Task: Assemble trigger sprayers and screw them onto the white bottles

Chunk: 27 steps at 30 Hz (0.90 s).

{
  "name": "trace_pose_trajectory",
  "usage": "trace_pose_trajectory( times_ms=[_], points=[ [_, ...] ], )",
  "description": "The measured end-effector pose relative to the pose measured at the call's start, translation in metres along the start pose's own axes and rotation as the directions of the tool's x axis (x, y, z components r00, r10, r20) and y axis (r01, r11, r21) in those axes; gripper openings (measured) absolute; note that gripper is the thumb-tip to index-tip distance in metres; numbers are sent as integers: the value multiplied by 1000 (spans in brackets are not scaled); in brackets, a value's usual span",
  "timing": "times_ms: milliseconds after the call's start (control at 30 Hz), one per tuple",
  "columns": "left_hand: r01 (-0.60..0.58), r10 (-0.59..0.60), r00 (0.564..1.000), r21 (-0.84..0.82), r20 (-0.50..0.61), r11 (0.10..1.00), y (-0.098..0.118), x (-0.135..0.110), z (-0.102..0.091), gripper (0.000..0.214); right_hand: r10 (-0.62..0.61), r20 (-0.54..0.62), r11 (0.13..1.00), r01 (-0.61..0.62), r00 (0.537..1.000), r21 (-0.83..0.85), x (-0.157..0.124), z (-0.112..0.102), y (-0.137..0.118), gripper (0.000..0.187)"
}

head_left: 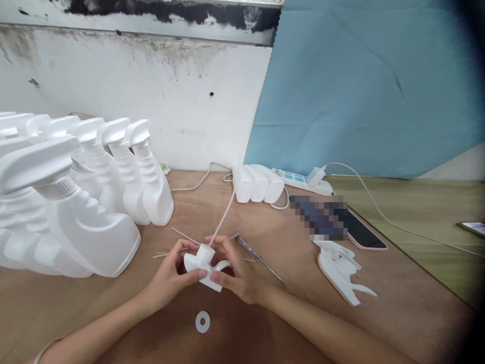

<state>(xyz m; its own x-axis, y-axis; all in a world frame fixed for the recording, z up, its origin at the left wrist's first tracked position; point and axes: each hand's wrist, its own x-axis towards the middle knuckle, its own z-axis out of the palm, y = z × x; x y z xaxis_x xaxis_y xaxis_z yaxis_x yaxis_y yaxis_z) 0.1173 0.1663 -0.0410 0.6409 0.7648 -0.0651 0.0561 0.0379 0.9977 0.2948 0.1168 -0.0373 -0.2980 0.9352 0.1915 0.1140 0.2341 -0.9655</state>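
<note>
- Over the brown wooden desk [397, 283], I see the left hand [170, 277] and the right hand [237, 277] meet on a white plastic trigger spray head [202, 263]. The fingers [191, 277] of both are clenched on its body from either side, holding it just above the desk.
- A thin white dip tube [223, 215] rises from the spray head, slanting away beyond the fingertips.
- To my eye the hold is mostly thumb tips. A twist could kink the tube or let the head slip down beside the flat white washer ring [202, 321] lying just behind the wrists.
- A slim metal tool [259, 259] lies just beyond the right fingers. In my judgement, a careless sweep could catch on it.
- Short white tube offcuts [182, 235] are scattered just past the fingertips.
- A row of white plastic spray bottles [113, 172] crowds in left of the left fingers, where a swung elbow might topple them.
- Loose white spray heads [341, 273], a dark phone [364, 235] and a white power strip [301, 179] sit well apart, right of the right fingers.
</note>
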Motion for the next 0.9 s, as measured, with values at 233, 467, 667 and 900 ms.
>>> trace_pose_trajectory(
  times_ms=[233, 467, 667, 900],
  points=[
    [-12, 23, 997, -140, 78, 990, -1, 3, -9, 34, 39, 146, 962, -77, 988, 264, 5, 0, 9, 94],
    [22, -3, 992, -155, 122, 988, -2, 2, -8, 41, 6, 210, 985, -42, 978, 169, 3, -2, -2, 70],
    [59, -43, 995, -194, 87, 979, -4, 3, -8, 40, 42, 153, 994, -57, 987, 96, 1, -1, -4, 50],
    [-65, 80, 985, -101, 155, 993, 0, 0, -6, 68, 83, -101, 994, -89, 991, -65, 3, 5, -3, 43]
  ],
)
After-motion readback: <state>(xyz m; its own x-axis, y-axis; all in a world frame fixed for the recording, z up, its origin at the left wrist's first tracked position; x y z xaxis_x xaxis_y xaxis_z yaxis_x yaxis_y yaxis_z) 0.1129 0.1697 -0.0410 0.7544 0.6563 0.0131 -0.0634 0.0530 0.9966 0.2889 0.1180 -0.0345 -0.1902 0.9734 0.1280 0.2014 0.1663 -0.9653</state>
